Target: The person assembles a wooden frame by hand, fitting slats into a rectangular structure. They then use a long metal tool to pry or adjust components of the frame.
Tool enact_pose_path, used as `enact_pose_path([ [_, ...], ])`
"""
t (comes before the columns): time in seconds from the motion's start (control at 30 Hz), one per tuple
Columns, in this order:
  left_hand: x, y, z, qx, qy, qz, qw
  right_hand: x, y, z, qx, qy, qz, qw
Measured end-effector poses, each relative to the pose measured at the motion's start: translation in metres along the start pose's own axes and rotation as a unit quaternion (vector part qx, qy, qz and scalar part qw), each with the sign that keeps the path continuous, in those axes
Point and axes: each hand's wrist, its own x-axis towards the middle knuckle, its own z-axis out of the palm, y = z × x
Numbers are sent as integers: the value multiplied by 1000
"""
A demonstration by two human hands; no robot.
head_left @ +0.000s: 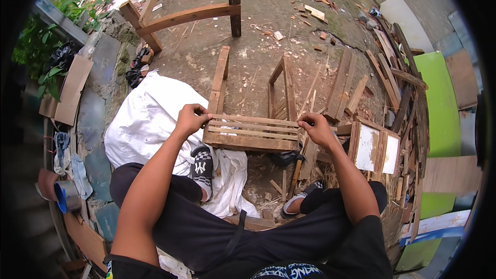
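Note:
In front of me stands a small wooden frame [250,143] with legs reaching away from me, like a little stool or rack. Several thin wooden slats lie across it side by side, with narrow gaps between them. At the far side of this row is one slat [256,120]. My left hand [194,119] pinches its left end between thumb and fingers, by the frame's left leg [219,80]. Its right end is in the fingertips of my right hand [316,128], by the right leg [288,85]. Both forearms reach forward over my knees.
A larger wooden frame [188,16] stands farther off to the left. White sacking [150,113] spreads by my left foot. Planks [341,85] and scrap wood pile up on the right, near a green panel [439,103]. A low wall [98,108] runs along the left.

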Motion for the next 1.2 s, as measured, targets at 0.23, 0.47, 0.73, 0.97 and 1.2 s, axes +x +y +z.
enact_pose_path([
  [0.23, 4, -3, 0, -22, -18, -23, 999, 3, 2, -1, 8, -7, 13, 1000],
  [0.47, 4, -6, 0, -28, -15, -7, 999, 8, 2, -1, 27, -27, 25, 999],
  [0.73, 4, -5, 1, -33, -17, 7, 999, 10, 5, -2, 41, -38, 37, 998],
  [0.97, 2, 0, 2, -44, -20, -6, 999, 11, 12, 0, 51, -48, 37, 997],
  [1.2, 6, -8, 1, -43, -13, -11, 999, 12, 4, -1, 45, -46, 50, 997],
])
